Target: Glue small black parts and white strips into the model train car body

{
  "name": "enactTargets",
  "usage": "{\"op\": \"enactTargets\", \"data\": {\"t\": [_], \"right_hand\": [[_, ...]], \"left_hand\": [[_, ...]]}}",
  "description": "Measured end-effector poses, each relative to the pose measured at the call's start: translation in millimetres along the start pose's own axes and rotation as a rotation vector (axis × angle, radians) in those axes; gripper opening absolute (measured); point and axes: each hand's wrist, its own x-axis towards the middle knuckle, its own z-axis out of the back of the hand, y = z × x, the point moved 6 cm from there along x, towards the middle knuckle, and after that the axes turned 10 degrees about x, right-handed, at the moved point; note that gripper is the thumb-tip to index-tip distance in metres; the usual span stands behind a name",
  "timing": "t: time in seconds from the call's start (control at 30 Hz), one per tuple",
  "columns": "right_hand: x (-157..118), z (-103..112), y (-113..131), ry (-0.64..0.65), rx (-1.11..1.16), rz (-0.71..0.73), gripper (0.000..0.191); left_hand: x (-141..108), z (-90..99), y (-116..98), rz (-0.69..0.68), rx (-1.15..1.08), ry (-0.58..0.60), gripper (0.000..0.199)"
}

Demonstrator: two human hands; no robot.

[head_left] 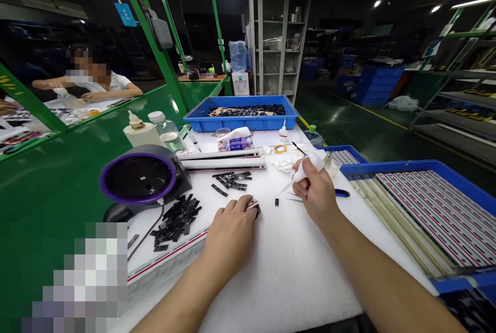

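At six o'clock, left hand (232, 224): curled over the end of striped rail (166, 261).
Four o'clock, right hand (315, 188): closed round white bottle (316, 161).
Striped rail: seven o'clock.
Good technique: probably rail steady, squeeze light.

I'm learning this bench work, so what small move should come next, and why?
Probably ease the nozzle left toward the end of the red-lined strip: the right hand grips the white bottle with its nozzle angled down and left, and the left hand lies over the strip near that end.
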Motion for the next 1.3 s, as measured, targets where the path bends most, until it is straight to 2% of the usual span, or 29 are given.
{"op": "enactTargets", "data": {"t": [0.07,0.17,0.27,0.33,0.67,0.83,1.3], "right_hand": [[-8,-4,-1,-0.014,-0.238,0.136,0.039],[-20,-16,-2,0.066,-0.549,0.294,0.042],[-25,-22,-4,0.145,-0.701,0.348,0.043],[-24,-22,-5,0.131,-0.750,0.361,0.044],[-22,-27,-10,0.159,-0.835,0.351,0.048],[-21,-26,-11,0.149,-0.827,0.336,0.048],[-19,-25,-16,0.161,-0.786,0.325,0.046]], "left_hand": [[0,-0.5,0,-0.006,-0.003,0.002,0.031],[0,-0.3,1,-0.004,-0.013,0.002,0.031],[0,-0.1,2,0.004,-0.027,-0.007,0.033],[0,-0.4,2,0.005,-0.036,-0.015,0.034],[0,-0.5,2,-0.005,-0.072,-0.027,0.035],[-1,-0.7,3,0.010,-0.085,0.002,0.035],[1,0.2,3,0.011,-0.058,-0.016,0.033]]}}
